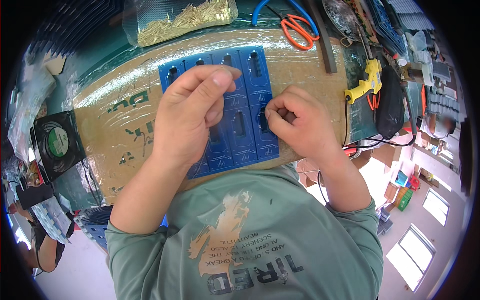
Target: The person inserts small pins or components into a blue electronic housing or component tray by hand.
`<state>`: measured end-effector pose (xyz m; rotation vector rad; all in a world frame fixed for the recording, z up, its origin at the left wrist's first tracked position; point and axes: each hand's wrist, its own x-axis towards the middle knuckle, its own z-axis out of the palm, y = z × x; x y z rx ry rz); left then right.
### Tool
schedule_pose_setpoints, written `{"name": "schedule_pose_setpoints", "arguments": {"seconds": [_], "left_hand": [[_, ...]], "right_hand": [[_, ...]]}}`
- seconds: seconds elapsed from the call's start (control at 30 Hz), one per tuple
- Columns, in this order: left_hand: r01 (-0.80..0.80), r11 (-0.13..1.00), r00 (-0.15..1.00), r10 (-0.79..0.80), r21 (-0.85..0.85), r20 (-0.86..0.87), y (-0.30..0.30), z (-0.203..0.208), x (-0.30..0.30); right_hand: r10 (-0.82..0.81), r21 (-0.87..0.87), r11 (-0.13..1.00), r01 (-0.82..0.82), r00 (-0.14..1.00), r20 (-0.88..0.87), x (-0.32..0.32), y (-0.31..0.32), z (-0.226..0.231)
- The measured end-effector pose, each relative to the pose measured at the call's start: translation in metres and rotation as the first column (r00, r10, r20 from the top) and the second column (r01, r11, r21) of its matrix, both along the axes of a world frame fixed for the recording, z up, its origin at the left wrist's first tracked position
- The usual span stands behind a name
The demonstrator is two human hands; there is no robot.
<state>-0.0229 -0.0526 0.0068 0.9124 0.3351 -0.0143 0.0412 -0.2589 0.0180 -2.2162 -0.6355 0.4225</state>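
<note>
A blue circuit board panel (244,150), divided into several sections with dark oblong slots, lies on brown cardboard (120,115) in front of me. My left hand (192,107) is raised over the panel's left half and hides part of it. Its thumb and forefinger are pinched together; whatever they hold is too small to name. At the panel's right edge, beside a slot, my right hand (305,122) is closed, thumb against curled forefinger. Its fingertips are over the board, and anything between them is hidden.
Thin gold-coloured pieces fill a clear tray or bag (185,22) at the back. Orange-and-blue-handled pliers (297,31) and a dark bar (322,42) lie back right, near a yellow soldering gun (369,82) with cables. A black fan (56,145) stands left. Another person's arm (46,252) shows far left.
</note>
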Motion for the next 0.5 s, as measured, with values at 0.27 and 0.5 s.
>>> {"name": "schedule_pose_setpoints", "arguments": {"seconds": [0.27,0.5], "left_hand": [[-0.002,1.000,1.000,0.002,-0.005,-0.005,0.0002,0.0004,-0.0002],[-0.015,1.000,1.000,0.015,-0.028,-0.011,-0.0018,0.0015,0.0002]], "right_hand": [[0.078,-0.048,0.996,-0.072,0.986,0.147,0.0001,0.0017,0.0013],[0.198,-0.156,0.977,-0.146,0.894,0.402,-0.0042,0.0011,-0.0001]]}}
